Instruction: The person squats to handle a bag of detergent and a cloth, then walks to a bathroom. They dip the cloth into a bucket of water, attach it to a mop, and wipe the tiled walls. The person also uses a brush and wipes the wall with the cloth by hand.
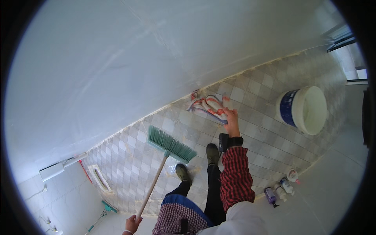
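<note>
My left hand point(133, 224), low in the view, grips the wooden handle of a push broom with green bristles point(171, 144). The broom head is raised with its bristles pointing up and away from me, left of my right arm. My right hand point(232, 117) is closed on the edge of a crumpled cloth point(207, 105) with white, orange-red and blue-grey parts, close to the wall's base. A dark device is strapped at my right wrist.
A white bucket with a blue band point(302, 110) stands on the tiled floor at right. Several bottles point(270, 196) line the lower-right wall. A squeegee or mop with a green head point(109, 206) leans at lower left, near a floor opening with a pale rim point(100, 179). A long wall runs across the top.
</note>
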Demonstrator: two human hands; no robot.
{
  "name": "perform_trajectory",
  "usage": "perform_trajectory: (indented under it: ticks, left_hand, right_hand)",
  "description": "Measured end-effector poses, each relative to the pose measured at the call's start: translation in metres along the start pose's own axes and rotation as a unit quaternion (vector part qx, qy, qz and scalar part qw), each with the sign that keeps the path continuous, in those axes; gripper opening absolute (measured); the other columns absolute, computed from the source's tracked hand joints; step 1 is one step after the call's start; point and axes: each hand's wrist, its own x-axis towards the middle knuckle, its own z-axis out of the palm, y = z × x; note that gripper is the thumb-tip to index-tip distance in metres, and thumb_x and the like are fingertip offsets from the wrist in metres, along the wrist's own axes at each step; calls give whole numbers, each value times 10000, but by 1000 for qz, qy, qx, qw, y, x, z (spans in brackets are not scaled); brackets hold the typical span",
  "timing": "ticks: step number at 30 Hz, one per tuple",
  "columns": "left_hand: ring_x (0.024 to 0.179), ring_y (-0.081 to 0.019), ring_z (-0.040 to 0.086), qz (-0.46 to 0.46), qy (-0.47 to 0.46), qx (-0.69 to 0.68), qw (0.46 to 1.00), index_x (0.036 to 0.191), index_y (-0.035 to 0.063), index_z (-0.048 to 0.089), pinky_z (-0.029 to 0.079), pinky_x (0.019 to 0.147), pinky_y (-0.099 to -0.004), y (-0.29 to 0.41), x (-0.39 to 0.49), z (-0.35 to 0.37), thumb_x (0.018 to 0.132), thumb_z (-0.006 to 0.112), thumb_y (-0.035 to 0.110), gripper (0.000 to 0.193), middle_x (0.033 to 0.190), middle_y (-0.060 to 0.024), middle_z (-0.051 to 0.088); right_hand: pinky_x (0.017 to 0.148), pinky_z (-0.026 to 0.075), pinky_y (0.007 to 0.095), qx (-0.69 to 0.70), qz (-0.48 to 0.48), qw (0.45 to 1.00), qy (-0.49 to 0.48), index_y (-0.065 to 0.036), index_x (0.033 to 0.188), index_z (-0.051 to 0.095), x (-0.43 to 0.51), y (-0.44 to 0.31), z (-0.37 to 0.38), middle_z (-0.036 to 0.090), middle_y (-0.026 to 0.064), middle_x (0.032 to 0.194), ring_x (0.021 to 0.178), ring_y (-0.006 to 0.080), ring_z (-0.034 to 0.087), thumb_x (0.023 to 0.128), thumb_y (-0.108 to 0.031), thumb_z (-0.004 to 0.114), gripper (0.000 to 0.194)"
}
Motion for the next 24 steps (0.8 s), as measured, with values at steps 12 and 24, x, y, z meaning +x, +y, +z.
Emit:
perform_trajectory:
  ticks: [12, 24]
  left_hand:
    - [664, -424, 578, 166, 8, 25, 986, 782, 29, 564, 430, 547, -488, 38, -75, -37, 793, 643, 421, 401, 667, -223, 591]
    - [682, -423, 583, 347, -36, 7, 937, 809, 41, 575, 448, 580, -489, 68, -4, -44, 804, 627, 409, 371, 685, -217, 606]
  right_hand:
    - [563, 427, 447, -605, -385, 695, -52, -7, 835, 500, -276, -304, -7, 579, 222, 696, 675, 402, 578, 807, -92, 548, 101]
    - [596, 495, 367, -241, -414, 873, 93, -35, 866, 434, -427, -462, 10, 542, 103, 835, 777, 217, 589, 797, -30, 589, 170]
